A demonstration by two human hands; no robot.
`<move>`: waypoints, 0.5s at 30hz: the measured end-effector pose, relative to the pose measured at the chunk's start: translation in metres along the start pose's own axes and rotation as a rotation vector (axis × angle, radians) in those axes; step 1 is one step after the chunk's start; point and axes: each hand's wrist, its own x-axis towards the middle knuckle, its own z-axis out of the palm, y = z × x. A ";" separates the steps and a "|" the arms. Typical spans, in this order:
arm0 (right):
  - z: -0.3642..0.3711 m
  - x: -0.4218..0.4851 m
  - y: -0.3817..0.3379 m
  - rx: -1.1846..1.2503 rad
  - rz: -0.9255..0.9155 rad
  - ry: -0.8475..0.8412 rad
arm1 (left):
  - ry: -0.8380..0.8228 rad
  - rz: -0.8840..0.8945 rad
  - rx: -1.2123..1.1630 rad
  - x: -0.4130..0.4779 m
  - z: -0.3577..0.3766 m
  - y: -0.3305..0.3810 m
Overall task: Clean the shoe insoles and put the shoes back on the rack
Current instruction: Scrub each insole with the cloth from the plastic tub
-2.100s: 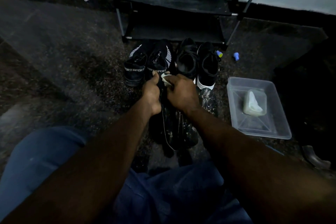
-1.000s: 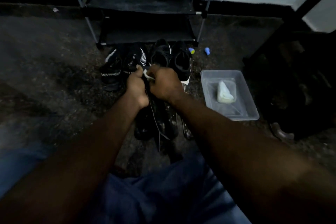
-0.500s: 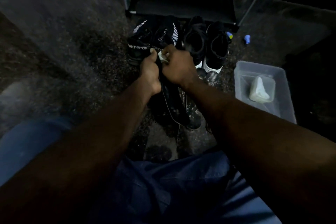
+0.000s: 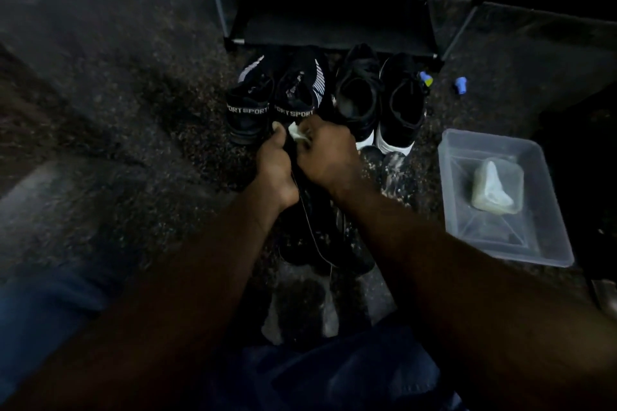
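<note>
Pinching is done by the right hand [image 4: 329, 157], by which a small white cloth [image 4: 296, 134] is pressed against the top end of a dark insole [image 4: 314, 227]. The insole is clasped by the curled left hand [image 4: 275, 165]. Two pairs of shoes [image 4: 362, 67] are lined up on the floor just behind, before the rack [image 4: 334, 23]. A clear tray [image 4: 551, 243] is set at the right.

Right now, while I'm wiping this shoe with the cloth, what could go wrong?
1. The light is dim and the shoe gripped in your left hand is black, so the cloth pinched in your right hand may miss dirt.
2. The thin lace hanging from the shoe could snag or drag on the floor.
3. The clear tray sits beside your right forearm, and a wide swing might knock it.
</note>
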 end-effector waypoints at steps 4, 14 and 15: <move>0.011 0.009 0.004 0.027 -0.014 0.035 | 0.011 -0.012 -0.007 0.015 -0.005 0.003; 0.016 0.023 0.002 0.041 -0.040 0.083 | -0.057 0.000 -0.032 0.024 0.001 0.011; 0.016 0.022 0.001 0.041 -0.049 0.082 | -0.064 0.002 -0.036 0.023 0.002 0.012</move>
